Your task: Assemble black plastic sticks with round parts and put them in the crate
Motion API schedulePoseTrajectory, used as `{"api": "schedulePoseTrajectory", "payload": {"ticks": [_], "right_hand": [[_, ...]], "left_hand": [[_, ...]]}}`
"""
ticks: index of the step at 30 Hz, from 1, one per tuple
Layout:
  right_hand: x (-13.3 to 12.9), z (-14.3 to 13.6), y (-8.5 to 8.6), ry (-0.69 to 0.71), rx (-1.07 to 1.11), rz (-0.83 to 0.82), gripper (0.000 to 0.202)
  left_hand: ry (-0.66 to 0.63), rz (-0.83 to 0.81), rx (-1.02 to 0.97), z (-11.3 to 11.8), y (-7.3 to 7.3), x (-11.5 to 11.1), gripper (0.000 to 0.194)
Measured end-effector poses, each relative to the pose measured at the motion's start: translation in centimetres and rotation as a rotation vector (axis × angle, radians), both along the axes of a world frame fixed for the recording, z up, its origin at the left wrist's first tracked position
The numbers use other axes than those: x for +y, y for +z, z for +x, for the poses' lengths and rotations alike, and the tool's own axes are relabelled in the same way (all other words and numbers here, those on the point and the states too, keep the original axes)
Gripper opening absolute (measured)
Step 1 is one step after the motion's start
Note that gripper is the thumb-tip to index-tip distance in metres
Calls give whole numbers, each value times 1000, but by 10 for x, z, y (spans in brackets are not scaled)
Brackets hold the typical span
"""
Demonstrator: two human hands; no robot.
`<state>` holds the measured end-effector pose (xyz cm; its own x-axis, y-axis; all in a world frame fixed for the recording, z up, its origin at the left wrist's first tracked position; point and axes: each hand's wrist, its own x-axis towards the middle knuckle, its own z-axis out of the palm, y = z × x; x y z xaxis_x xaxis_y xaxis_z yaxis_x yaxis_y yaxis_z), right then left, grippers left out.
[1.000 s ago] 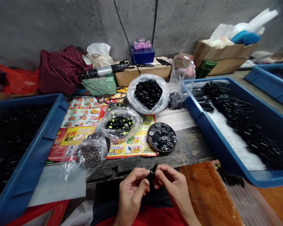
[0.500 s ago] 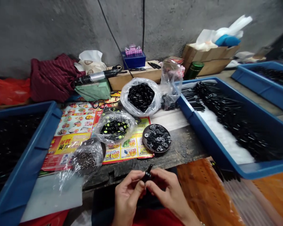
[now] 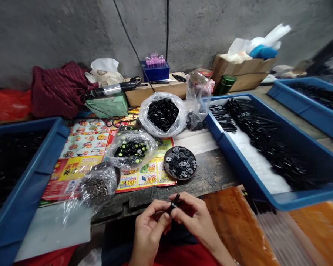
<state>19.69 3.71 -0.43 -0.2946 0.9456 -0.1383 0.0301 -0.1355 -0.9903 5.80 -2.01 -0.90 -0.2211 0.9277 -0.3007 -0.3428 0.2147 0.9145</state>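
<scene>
Between both hands, close to the bench's front edge, is a small black part point(image 3: 175, 201) with a narrow tip pointing up; its lower end is hidden by fingers. My left hand point(image 3: 151, 225) pinches it from the left with thumb and fingers. From the other side my right hand point(image 3: 195, 218) grips it too, thumb pressed near the left thumb. Just beyond stands a round dish point(image 3: 180, 177) of flat black discs with cut-outs. To its left lie a plastic bag point(image 3: 152, 146) of black and yellow-green pieces and a plastic-lined bowl point(image 3: 113, 181) of small metal screws or pins.
A bag point(image 3: 144, 114) of black oval pieces sits farther back. Blue bins point(image 3: 224, 142) of long black parts flank the bench, with another blue bin point(image 3: 51, 147) at left. An electric screwdriver point(image 3: 111, 89) rests on a green box point(image 3: 111, 106). Orange crate material point(image 3: 233, 218) lies front right.
The black part's tip leans a little more to the right, and the fingers have shifted slightly around it. The whole view has moved slightly, so the bench appears farther left.
</scene>
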Motion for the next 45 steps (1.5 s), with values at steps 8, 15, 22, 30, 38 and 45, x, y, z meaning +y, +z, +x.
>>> {"api": "schedulePoseTrajectory", "payload": {"ticks": [8,15,22,30,38,45], "right_hand": [[1,5,-4,14,9,-13,21],[0,5,-11,43,19,-30,25],[-1,9,-11,109,-34,-36,20],[-8,10,-10,121,-140,84,23],[-8,8,-10,231,-113,-21,30],[-9,11,-6,284,-226,168,48]], "left_hand": [[-42,34,54,0,-2,-3,18],[-71,53,88,-1,-3,-4,20],[-57,77,84,-2,-7,-7,17],[-75,116,82,-1,-8,-9,15],[-63,129,107,0,-3,-10,14],[-87,126,87,4,-3,-9,14]]}}
